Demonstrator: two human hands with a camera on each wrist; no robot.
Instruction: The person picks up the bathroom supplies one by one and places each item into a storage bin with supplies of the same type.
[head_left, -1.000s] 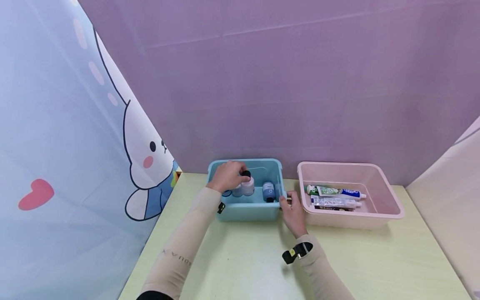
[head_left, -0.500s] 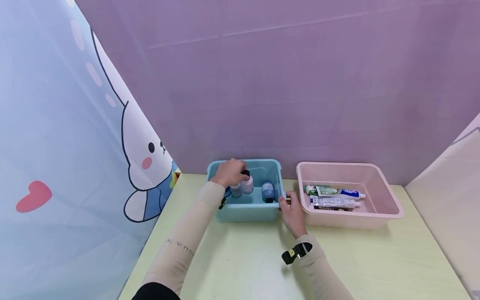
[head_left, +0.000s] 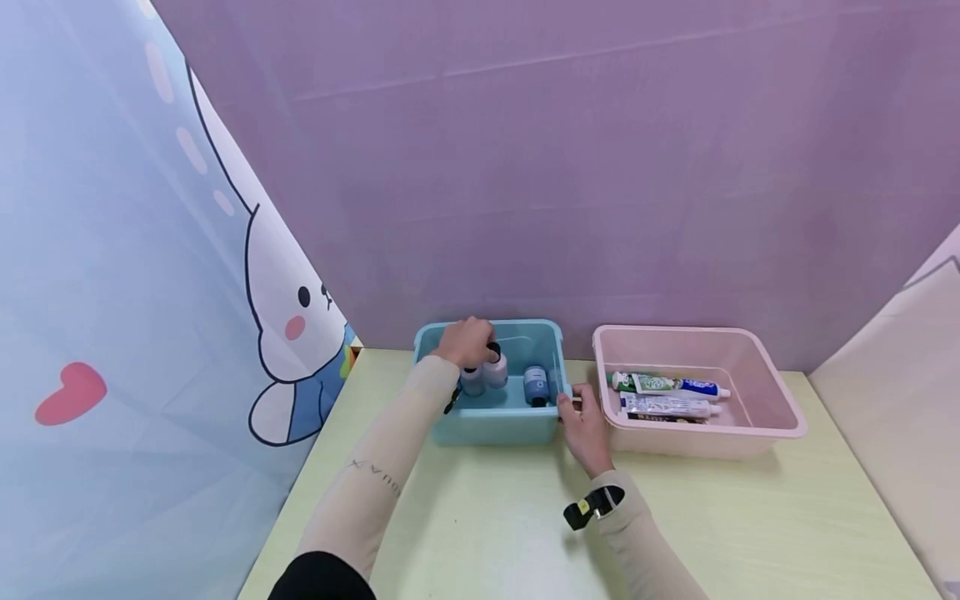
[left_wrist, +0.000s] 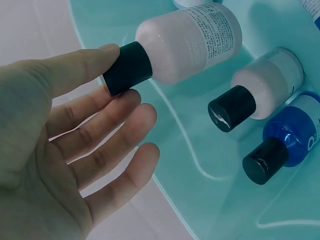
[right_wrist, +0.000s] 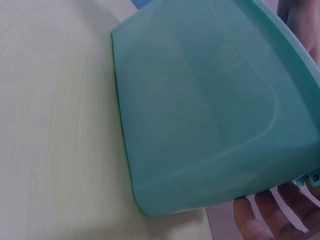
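Note:
In the head view my left hand (head_left: pixel 465 342) reaches down into the teal basket (head_left: pixel 495 423). Its thumb and fingertips pinch the black cap of a pale pinkish bottle (left_wrist: pixel 190 45), whose printed label shows in the left wrist view. Beside it are a second pale bottle (left_wrist: pixel 267 82) and a blue bottle (left_wrist: pixel 295 127), both black-capped. Towards the basket's right side is another blue bottle (head_left: pixel 536 383), its dark cap facing me. My right hand (head_left: pixel 587 429) grips the basket at its front right corner; in the right wrist view, its fingers (right_wrist: pixel 270 212) curl against the end wall.
Right of the teal basket stands a pink basket (head_left: pixel 705 432) with several toothpaste tubes (head_left: pixel 670 405) lying inside. Both baskets sit on a pale wooden table (head_left: pixel 495 517), close to the purple backdrop (head_left: pixel 525 167). A printed blue cloth (head_left: pixel 135 292) hangs on the left.
My left hand and forearm have shifted slightly right and away from me, with the wrist now covering the blue bottle at the left. The pinched bottle and right hand stay nearly still.

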